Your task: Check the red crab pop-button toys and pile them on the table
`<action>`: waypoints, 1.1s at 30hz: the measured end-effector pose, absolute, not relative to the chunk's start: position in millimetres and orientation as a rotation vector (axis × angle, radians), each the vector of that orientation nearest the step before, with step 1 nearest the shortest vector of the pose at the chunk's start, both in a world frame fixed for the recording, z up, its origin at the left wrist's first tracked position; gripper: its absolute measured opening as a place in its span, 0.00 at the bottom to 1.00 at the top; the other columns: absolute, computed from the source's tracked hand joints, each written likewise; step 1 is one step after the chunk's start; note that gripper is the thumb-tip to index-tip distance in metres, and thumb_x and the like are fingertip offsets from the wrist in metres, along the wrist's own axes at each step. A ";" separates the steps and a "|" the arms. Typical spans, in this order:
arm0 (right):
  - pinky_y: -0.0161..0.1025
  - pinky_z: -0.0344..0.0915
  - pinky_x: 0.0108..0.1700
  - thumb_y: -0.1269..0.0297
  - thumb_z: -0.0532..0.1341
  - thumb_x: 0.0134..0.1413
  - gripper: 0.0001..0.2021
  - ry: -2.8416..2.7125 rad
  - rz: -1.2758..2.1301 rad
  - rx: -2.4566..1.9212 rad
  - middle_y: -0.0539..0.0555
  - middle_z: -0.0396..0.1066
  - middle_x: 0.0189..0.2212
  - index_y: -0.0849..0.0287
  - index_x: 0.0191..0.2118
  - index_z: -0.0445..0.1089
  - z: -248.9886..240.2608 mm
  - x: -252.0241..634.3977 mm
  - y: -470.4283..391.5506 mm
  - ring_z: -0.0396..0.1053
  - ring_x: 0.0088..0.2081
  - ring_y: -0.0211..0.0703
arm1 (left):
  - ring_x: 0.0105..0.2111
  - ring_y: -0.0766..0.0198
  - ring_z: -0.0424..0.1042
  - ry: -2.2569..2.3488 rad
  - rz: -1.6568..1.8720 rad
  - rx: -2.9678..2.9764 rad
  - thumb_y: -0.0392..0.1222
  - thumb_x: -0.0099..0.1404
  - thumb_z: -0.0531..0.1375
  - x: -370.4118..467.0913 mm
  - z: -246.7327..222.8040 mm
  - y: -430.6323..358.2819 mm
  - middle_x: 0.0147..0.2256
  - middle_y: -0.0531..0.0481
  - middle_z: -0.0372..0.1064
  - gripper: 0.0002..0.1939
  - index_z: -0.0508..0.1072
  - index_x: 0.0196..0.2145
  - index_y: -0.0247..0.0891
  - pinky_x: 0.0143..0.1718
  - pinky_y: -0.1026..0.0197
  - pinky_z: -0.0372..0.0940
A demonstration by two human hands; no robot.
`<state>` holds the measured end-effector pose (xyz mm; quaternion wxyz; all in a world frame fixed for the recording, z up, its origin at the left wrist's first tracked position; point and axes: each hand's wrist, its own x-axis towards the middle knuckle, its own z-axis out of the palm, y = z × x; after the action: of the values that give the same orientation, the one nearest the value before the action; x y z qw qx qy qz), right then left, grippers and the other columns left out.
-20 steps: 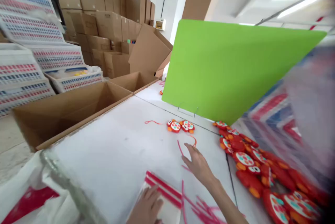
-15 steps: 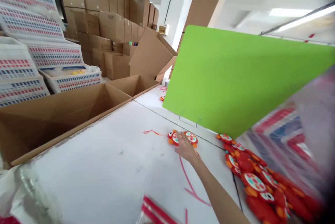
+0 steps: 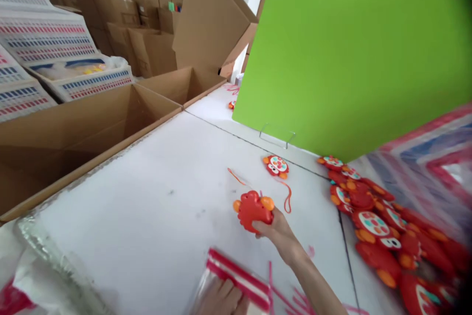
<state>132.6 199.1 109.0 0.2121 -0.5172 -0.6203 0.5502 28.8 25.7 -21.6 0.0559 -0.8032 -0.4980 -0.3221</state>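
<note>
The person's right hand (image 3: 277, 230) is holding a red toy crab (image 3: 252, 210) just above the white table (image 3: 147, 197). The fingers are curling round the lower edge of the toy and gripping it, so the hand is not spreading out. The crab is showing its plain red back, with two orange knobs sticking out at the top. An orange string (image 3: 236, 177) is trailing up and away from it across the table.

The left hand (image 3: 221, 300) is resting at the bottom edge of the view, lying on a clear bag with a red stripe (image 3: 239, 278). Only the fingers are showing, and they are lying close together and flat on the bag.

A second toy crab (image 3: 276, 165) is sitting face up on the table, a little way past the held one. A heap of red crabs (image 3: 368, 216) is lying to the right. A green board (image 3: 350, 49) is standing behind them. Open brown boxes (image 3: 92, 128) are sitting along the table's left side.
</note>
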 end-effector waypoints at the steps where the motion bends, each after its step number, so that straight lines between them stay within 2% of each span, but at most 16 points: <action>1: 0.34 0.64 0.24 0.66 0.61 0.41 0.23 -1.631 1.563 -1.424 0.53 0.74 0.31 0.61 0.47 0.63 108.5 138.2 182.7 0.71 0.30 0.44 | 0.26 0.63 0.61 -1.525 -0.936 -2.496 0.34 0.64 0.52 27.4 -15.8 22.6 0.25 0.51 0.62 0.06 0.67 0.31 0.37 0.30 0.61 0.58; 4: 0.33 0.62 0.25 0.63 0.65 0.40 0.20 -1.377 1.558 -1.421 0.51 0.73 0.29 0.60 0.43 0.66 104.8 152.9 142.4 0.68 0.28 0.40 | 0.34 0.59 0.62 -1.630 -0.746 -2.722 0.38 0.63 0.55 20.8 8.0 15.3 0.31 0.47 0.64 0.04 0.67 0.34 0.35 0.39 0.57 0.59; 7: 0.36 0.67 0.34 0.57 0.64 0.44 0.20 -1.225 1.464 -1.518 0.54 0.74 0.37 0.59 0.43 0.68 100.3 167.9 111.3 0.70 0.38 0.45 | 0.39 0.57 0.62 -1.727 -0.595 -2.844 0.37 0.61 0.56 17.8 28.3 12.2 0.37 0.45 0.64 0.05 0.66 0.37 0.35 0.43 0.54 0.58; 10: 0.39 0.68 0.42 0.51 0.62 0.47 0.25 -1.158 1.400 -1.640 0.55 0.72 0.47 0.58 0.49 0.67 97.3 185.6 83.1 0.67 0.49 0.50 | 0.42 0.56 0.62 -1.792 -0.552 -2.858 0.34 0.61 0.55 18.6 40.2 11.9 0.40 0.45 0.64 0.10 0.65 0.42 0.36 0.48 0.52 0.56; 14: 0.43 0.67 0.49 0.46 0.59 0.47 0.31 -1.225 1.300 -1.822 0.55 0.68 0.53 0.55 0.56 0.63 95.4 211.0 48.3 0.63 0.55 0.53 | 0.43 0.55 0.62 -1.999 -0.507 -2.862 0.37 0.61 0.58 16.1 52.8 11.6 0.42 0.48 0.65 0.12 0.64 0.44 0.39 0.48 0.51 0.56; 17: 0.45 0.64 0.53 0.44 0.60 0.45 0.35 -1.398 1.264 -1.936 0.58 0.66 0.55 0.58 0.57 0.62 93.0 224.3 27.0 0.61 0.57 0.55 | 0.42 0.55 0.62 -2.199 -0.507 -2.832 0.38 0.60 0.60 10.1 59.2 9.4 0.44 0.48 0.66 0.18 0.62 0.47 0.40 0.46 0.52 0.56; 19: 0.45 0.66 0.51 0.44 0.58 0.47 0.34 -1.559 1.324 -1.880 0.60 0.67 0.53 0.59 0.56 0.62 91.6 228.7 16.0 0.65 0.53 0.54 | 0.44 0.56 0.62 -2.186 -0.553 -2.864 0.37 0.62 0.57 6.1 59.4 7.7 0.46 0.48 0.65 0.24 0.56 0.55 0.40 0.46 0.53 0.55; 20: 0.44 0.67 0.48 0.45 0.58 0.48 0.33 -1.635 1.374 -1.816 0.60 0.69 0.50 0.60 0.57 0.62 91.6 229.9 11.6 0.68 0.48 0.53 | 0.44 0.57 0.61 -2.144 -0.575 -2.895 0.36 0.63 0.55 4.5 58.1 7.0 0.46 0.48 0.65 0.24 0.54 0.56 0.40 0.46 0.54 0.55; 22: 0.42 0.71 0.40 0.47 0.56 0.52 0.31 -1.725 1.488 -1.691 0.58 0.73 0.43 0.59 0.58 0.59 94.6 231.5 5.5 0.73 0.34 0.46 | 0.42 0.58 0.61 -2.045 -0.613 -2.946 0.35 0.65 0.52 2.6 53.7 5.7 0.42 0.49 0.66 0.17 0.60 0.52 0.41 0.44 0.55 0.55; 24: 0.40 0.71 0.33 0.50 0.58 0.52 0.29 -1.705 1.580 -1.606 0.55 0.75 0.35 0.57 0.58 0.60 102.2 231.9 3.3 0.70 0.24 0.42 | 0.39 0.60 0.61 -1.971 -0.635 -2.967 0.35 0.66 0.50 2.4 48.7 4.5 0.37 0.50 0.67 0.09 0.67 0.42 0.39 0.42 0.57 0.55; 25: 0.39 0.71 0.31 0.51 0.60 0.51 0.27 -1.669 1.621 -1.567 0.53 0.74 0.32 0.56 0.55 0.63 107.3 231.0 3.7 0.69 0.23 0.41 | 0.37 0.60 0.61 -1.947 -0.638 -2.965 0.35 0.66 0.50 2.8 46.6 3.8 0.35 0.50 0.66 0.08 0.68 0.38 0.38 0.42 0.57 0.55; 27: 0.39 0.71 0.32 0.52 0.62 0.49 0.22 -1.516 1.677 -1.489 0.53 0.74 0.32 0.55 0.50 0.68 117.6 224.7 7.1 0.71 0.28 0.44 | 0.36 0.61 0.61 -1.915 -0.639 -2.934 0.35 0.65 0.52 4.2 43.9 2.4 0.34 0.51 0.66 0.06 0.68 0.36 0.37 0.41 0.58 0.56; 30: 0.42 0.72 0.35 0.51 0.60 0.50 0.22 -1.203 1.673 -1.402 0.56 0.72 0.42 0.54 0.50 0.65 126.0 200.7 16.6 0.72 0.35 0.47 | 0.38 0.60 0.62 -1.830 -0.645 -2.854 0.34 0.65 0.54 6.2 42.3 0.4 0.37 0.50 0.67 0.04 0.68 0.36 0.36 0.41 0.57 0.56; 31: 0.42 0.72 0.33 0.50 0.59 0.51 0.23 -1.155 1.626 -1.411 0.56 0.71 0.43 0.54 0.51 0.63 126.0 190.0 20.0 0.72 0.33 0.46 | 0.38 0.60 0.62 -1.780 -0.650 -2.834 0.34 0.65 0.54 6.6 41.8 0.0 0.38 0.49 0.67 0.03 0.67 0.36 0.35 0.41 0.57 0.56; 33: 0.41 0.71 0.30 0.49 0.58 0.52 0.24 -1.250 1.498 -1.474 0.56 0.72 0.40 0.55 0.52 0.59 122.0 169.8 25.4 0.71 0.26 0.42 | 0.37 0.59 0.63 -1.666 -0.681 -2.805 0.34 0.65 0.54 7.4 40.2 -0.9 0.36 0.49 0.68 0.03 0.67 0.35 0.34 0.41 0.56 0.56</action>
<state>169.8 25.4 122.0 0.3413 -0.5667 -0.4806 0.5757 7.4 -0.9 40.2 -0.0954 -0.8377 -0.4977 -0.2035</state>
